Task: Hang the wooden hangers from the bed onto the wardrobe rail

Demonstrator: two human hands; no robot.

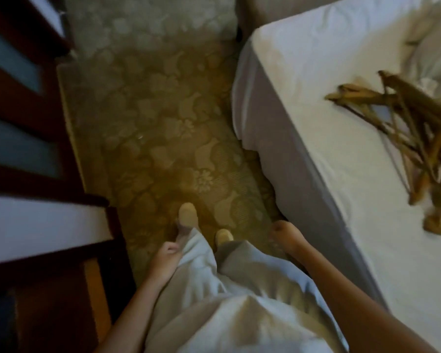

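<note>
Hangers [402, 138] lie heaped near the bed's [316, 72] right edge, long axes fanned toward its foot. Right hand [287, 238], nearer, hangs empty and loosely curled; left hand [164, 258], also empty, brushes the trousers.

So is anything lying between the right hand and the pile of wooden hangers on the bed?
Nothing visible does. The right hand hangs empty beside the bed, and only bare white sheet separates the bed's edge from the wooden hangers. The left hand is also empty, at the person's side.
</note>
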